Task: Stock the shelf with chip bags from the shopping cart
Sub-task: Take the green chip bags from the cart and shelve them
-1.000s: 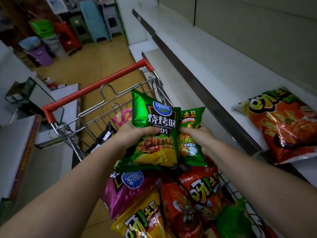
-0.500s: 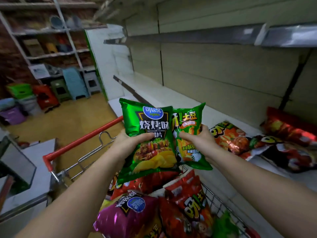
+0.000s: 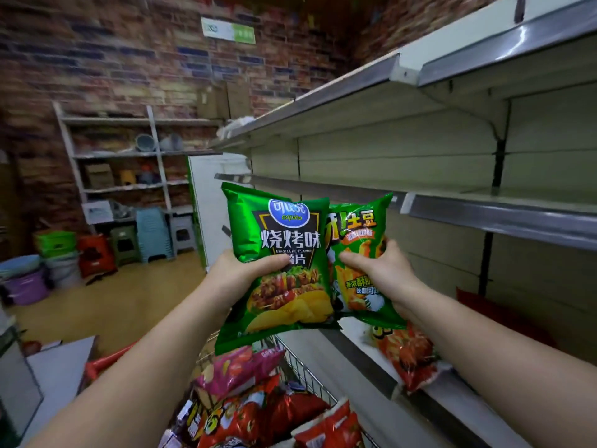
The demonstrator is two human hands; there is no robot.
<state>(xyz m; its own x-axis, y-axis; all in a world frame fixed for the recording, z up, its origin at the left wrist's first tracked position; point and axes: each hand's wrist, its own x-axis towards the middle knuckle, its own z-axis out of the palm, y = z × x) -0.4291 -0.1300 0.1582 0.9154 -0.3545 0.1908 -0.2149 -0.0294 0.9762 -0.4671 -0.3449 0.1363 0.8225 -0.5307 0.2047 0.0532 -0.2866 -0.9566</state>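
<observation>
My left hand [image 3: 240, 273] grips a large green barbecue chip bag [image 3: 284, 250] at its left edge. Beside it, my right hand [image 3: 384, 273] holds a smaller green chip bag [image 3: 358, 227], partly tucked behind the large one. Both bags are raised in front of the middle shelf [image 3: 484, 215], whose board is bare. Below them the wire shopping cart [image 3: 310, 373] holds several pink and red chip bags [image 3: 235, 373]. A red chip bag [image 3: 410, 357] lies on the lower shelf [image 3: 365, 354], under my right forearm.
An upper shelf [image 3: 371, 79] runs above the middle one. A red cart handle [image 3: 109, 360] shows at lower left next to a grey counter [image 3: 55, 370]. Stacked stools [image 3: 153, 234], buckets [image 3: 27, 282] and a metal rack [image 3: 129, 156] stand by the brick wall.
Both hands have lifted the two green bags from over the cart up to the level of the middle shelf. My view has tilted upward, bringing the upper shelves into sight.
</observation>
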